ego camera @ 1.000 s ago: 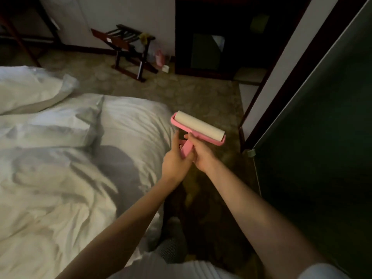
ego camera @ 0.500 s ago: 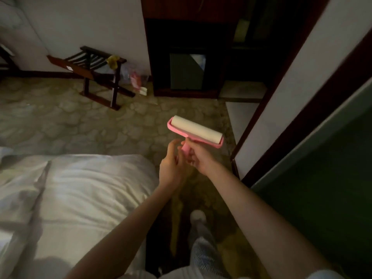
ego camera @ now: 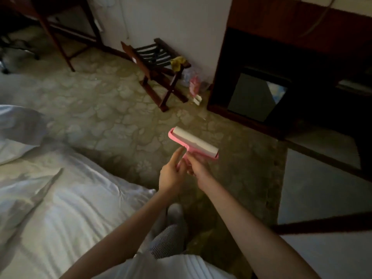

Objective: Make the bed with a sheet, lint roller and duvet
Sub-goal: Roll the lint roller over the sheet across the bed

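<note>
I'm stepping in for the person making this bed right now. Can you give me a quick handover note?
Hands: the right hand grips the lint roller by its pink handle. The left hand touches the handle too, index finger straight; its grip is unclear.
Place: the roller is held over the carpet, off the bed.
Done: a white sheet lies on the bed, wrinkled. A white bundle at the left edge may be the duvet.
Left: probably roll the sheet, then spread the duvet.
</note>
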Tool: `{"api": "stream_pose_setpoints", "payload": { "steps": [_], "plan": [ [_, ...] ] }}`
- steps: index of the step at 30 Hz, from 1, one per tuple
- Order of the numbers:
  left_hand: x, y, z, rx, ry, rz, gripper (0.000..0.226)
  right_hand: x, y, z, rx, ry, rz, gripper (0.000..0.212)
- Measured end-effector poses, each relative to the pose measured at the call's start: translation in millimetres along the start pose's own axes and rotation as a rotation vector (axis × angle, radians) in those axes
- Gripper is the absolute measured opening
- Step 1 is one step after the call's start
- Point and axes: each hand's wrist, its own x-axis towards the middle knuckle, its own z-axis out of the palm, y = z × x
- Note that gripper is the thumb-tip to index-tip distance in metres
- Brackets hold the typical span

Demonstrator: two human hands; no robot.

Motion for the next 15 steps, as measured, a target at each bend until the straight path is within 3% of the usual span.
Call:
{"api": "stream_pose_setpoints", "payload": {
  "steps": [7, 15],
  "plan": [
    [186.6, 11.8, -13.9, -0.139, 0.123, -0.07, 0.047, 152.0, -102.0, 67.6, -0.1, -0.119, -0.059, 0.02],
    [357.7, 10.8, -73.6, 0.018, 0.236, -0.081, 0.048, 288.0, -192.2, 165.4, -0.183, -0.24, -0.038, 0.007]
  ]
}}
